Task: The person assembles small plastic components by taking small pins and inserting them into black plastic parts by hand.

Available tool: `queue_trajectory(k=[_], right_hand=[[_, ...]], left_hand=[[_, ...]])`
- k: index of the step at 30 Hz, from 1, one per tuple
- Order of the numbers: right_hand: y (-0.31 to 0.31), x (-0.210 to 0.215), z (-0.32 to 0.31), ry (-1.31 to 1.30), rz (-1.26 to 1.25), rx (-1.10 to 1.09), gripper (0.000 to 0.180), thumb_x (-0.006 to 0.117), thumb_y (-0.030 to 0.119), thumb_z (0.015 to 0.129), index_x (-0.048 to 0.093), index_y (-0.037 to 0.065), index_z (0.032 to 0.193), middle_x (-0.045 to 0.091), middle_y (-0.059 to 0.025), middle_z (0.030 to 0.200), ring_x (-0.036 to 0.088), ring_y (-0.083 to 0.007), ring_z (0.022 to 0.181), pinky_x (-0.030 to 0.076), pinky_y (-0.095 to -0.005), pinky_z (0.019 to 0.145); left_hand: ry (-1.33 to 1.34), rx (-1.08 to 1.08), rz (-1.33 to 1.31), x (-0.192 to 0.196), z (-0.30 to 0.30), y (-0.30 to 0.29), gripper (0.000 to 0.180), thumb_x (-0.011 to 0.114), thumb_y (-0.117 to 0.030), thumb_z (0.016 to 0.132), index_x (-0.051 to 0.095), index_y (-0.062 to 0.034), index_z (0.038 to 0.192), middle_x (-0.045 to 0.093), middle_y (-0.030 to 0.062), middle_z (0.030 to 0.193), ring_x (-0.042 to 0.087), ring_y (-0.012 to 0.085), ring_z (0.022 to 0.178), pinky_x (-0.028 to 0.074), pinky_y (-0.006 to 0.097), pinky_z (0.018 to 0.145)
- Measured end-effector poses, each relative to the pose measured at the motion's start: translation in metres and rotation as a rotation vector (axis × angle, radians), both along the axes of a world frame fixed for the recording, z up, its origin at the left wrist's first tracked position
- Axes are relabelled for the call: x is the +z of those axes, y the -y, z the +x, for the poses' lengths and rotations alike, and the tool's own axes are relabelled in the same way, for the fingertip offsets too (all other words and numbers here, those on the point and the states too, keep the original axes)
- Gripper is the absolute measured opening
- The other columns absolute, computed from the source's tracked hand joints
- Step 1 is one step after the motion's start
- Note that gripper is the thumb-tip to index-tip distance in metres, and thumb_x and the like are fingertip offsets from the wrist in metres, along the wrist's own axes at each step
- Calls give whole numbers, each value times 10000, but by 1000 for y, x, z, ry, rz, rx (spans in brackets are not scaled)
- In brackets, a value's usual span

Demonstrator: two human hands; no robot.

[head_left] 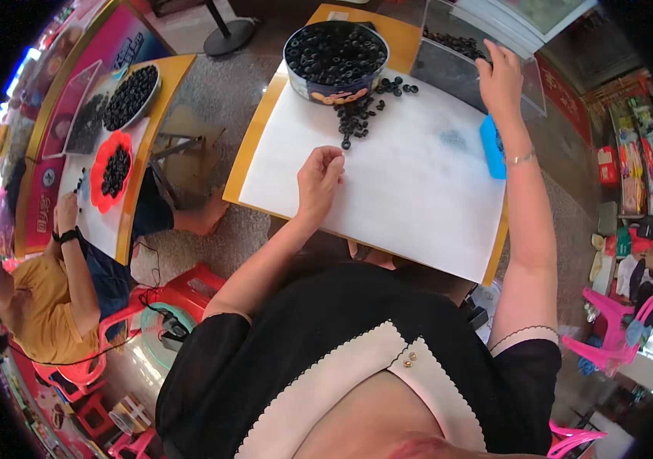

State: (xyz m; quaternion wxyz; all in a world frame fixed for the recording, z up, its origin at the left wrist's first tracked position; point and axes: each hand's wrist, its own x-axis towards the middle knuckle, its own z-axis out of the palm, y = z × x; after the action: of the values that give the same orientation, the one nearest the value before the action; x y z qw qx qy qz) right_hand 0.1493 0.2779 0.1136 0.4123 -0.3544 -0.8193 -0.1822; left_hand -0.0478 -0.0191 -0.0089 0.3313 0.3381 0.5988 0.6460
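Note:
Over the white sheet (418, 191), my left hand (319, 183) has its fingers curled together; whatever they may hold is hidden. Just beyond it, a loose trail of small black ring-shaped pieces (354, 118) runs up to a round tub (334, 92) heaped with more of them. My right hand (501, 80) is stretched forward at the far right, fingers apart, above the edge of a clear shallow box (456, 73). Several black pieces (455, 43) lie along the far side of that box. Beneath my right wrist is a blue container (492, 149), partly covered by the arm.
A yellow-edged table (265, 103) carries the sheet. On the left, a person in a mustard shirt (43, 306) works at another table (160, 115) with a red dish (97, 180) and a bowl (157, 80) of black pieces. Red stools (189, 287) stand between us.

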Motion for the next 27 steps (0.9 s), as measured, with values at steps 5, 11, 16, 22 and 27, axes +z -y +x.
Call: queue_trajectory(k=[5,11,16,22,27], right_hand=[[120,-39,-13,-80,-451,341,181,596,71,826,642,45,999,576,-134,1032,559,-304,946,436,-390,823],[215,-87,4,-218,-778,274,125,581,44,841,642,38,949,582,-114,1009,535,-279,961,403,-368,862],[234,-96,12,-260,-816,294,115,576,36,842,642,37,937,593,-103,988,539,-281,938,410,-371,837],[239,-111,16,-267,-750,279,118,582,28,822,637,47,925,598,-98,968,543,-288,926,415,-382,815],[245,-108,19,-254,-673,288,129,588,25,803,623,49,925,584,-97,953,540,-288,909,417,-389,807]], left_hand=[[-719,115,-177,19,-13,-15,257,696,-198,802,590,-51,983,602,90,888,595,232,824,471,350,718],[-826,61,-261,12,-15,-28,234,682,-172,783,610,-65,979,608,90,881,588,268,863,473,379,740],[-873,58,-183,6,-19,-19,226,631,-75,808,644,-101,1032,614,84,869,592,253,810,481,362,728],[-823,44,-191,10,-14,-25,155,637,-103,823,656,-82,976,612,81,875,605,241,802,487,349,722],[-831,47,-191,12,-9,-27,140,642,-124,824,652,-93,960,620,80,899,612,238,829,488,342,737]])
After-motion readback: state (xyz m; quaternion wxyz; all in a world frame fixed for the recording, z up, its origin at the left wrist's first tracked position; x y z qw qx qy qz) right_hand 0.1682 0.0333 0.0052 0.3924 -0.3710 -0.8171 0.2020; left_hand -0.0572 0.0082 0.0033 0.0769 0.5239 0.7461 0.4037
